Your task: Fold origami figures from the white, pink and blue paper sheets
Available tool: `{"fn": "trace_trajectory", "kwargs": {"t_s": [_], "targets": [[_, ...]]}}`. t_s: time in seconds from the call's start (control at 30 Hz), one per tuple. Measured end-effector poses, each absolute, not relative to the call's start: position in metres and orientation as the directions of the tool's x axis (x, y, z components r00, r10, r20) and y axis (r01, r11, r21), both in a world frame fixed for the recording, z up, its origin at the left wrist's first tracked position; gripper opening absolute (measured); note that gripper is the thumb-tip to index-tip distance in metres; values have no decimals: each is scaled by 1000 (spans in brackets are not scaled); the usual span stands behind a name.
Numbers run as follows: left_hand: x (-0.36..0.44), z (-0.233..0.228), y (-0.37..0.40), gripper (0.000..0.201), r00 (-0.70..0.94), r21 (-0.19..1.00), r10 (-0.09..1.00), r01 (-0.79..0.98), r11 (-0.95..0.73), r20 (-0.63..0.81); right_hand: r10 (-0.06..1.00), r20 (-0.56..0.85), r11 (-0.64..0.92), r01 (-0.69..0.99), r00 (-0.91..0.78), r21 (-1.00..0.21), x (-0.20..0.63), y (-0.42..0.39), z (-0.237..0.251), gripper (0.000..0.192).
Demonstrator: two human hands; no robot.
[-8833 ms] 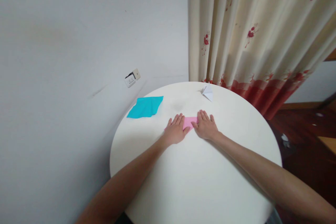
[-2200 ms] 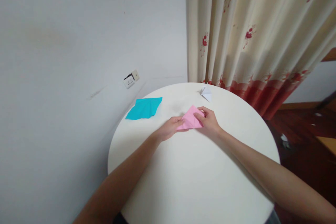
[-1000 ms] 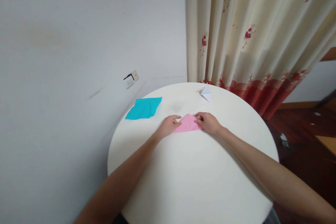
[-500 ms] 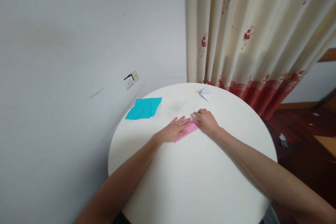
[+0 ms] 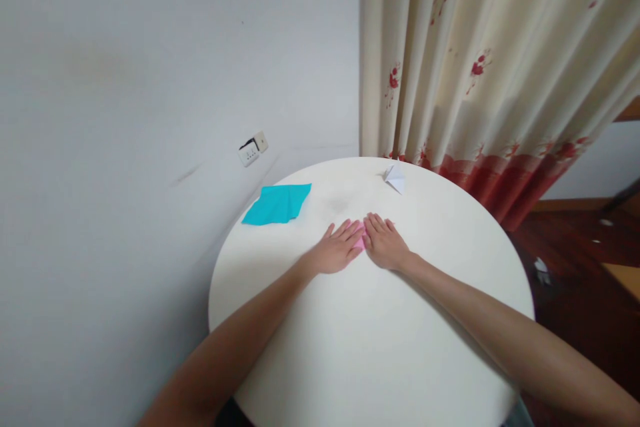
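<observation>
A pink sheet of folded paper (image 5: 361, 237) lies on the round white table (image 5: 370, 340), mostly covered by both hands. My left hand (image 5: 336, 249) rests flat on its left part with the fingers stretched out. Over the right part, my right hand (image 5: 384, 243) is pressed down flat, its fingers pointing away from me. Only a strip of pink between the hands and a small tip beyond the right hand show.
A creased turquoise sheet of paper (image 5: 278, 205) lies at the table's back left. Toward the back right stands a folded white paper piece (image 5: 395, 178). Behind are a wall with a socket (image 5: 249, 154) and a flowered curtain (image 5: 450, 80).
My right hand has gone from gripping the paper's right edge with bent fingers to lying flat across it. My left hand stays flat on the paper. The view has shifted slightly.
</observation>
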State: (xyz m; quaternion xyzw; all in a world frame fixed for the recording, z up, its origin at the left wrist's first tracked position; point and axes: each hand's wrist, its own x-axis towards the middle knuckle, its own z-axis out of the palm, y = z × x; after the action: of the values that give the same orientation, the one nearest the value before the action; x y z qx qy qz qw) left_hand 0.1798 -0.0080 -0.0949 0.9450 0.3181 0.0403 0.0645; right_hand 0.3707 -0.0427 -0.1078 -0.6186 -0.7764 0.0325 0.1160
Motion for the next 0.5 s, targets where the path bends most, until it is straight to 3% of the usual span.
{"fn": "trace_trajectory", "kwargs": {"t_s": [0.2,0.5], "targets": [[176,-94,-10,61,806,152,591,588,-795,-23,979,101,195,960,-177,-200,378,-41,-109,63],[175,-88,-9,50,813,187,579,580,-793,-63,990,102,-74,974,97,-212,408,-28,-110,60]]}}
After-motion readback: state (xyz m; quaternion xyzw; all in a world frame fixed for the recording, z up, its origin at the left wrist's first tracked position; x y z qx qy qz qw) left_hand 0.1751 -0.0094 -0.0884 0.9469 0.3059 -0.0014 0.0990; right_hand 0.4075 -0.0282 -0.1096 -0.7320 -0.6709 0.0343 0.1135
